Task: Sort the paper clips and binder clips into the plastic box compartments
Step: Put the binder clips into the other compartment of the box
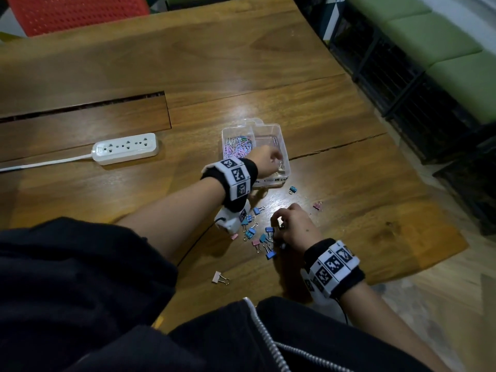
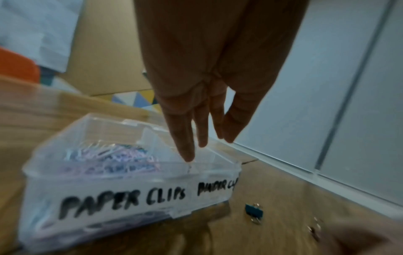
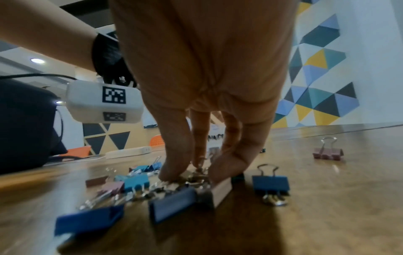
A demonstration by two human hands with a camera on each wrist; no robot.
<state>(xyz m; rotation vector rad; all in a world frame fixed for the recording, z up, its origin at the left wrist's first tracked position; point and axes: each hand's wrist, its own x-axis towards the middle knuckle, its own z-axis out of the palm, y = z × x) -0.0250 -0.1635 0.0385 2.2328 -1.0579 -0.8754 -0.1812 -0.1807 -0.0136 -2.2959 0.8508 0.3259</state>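
Observation:
A clear plastic box (image 1: 285,154) (image 2: 130,195) has a front label reading PAPER CLIPS on the left and BINDER CLIPS on the right. Pastel paper clips (image 1: 239,147) (image 2: 113,157) fill its left compartment. My left hand (image 1: 271,158) (image 2: 207,146) hovers over the right compartment, fingers straight and pointing down, holding nothing; a thin wire shows just under the index tip. Nearer me, my right hand (image 1: 279,224) (image 3: 194,174) pinches the wire handles in a pile of blue and pink binder clips (image 1: 257,232) (image 3: 174,203) on the wooden table.
Stray binder clips lie apart: a teal one (image 1: 292,189) (image 2: 254,213) by the box, a pink one (image 1: 318,205) (image 3: 327,153) to the right, another pink one (image 1: 220,277) near me. A white power strip (image 1: 124,148) lies left. The table edge runs along the right.

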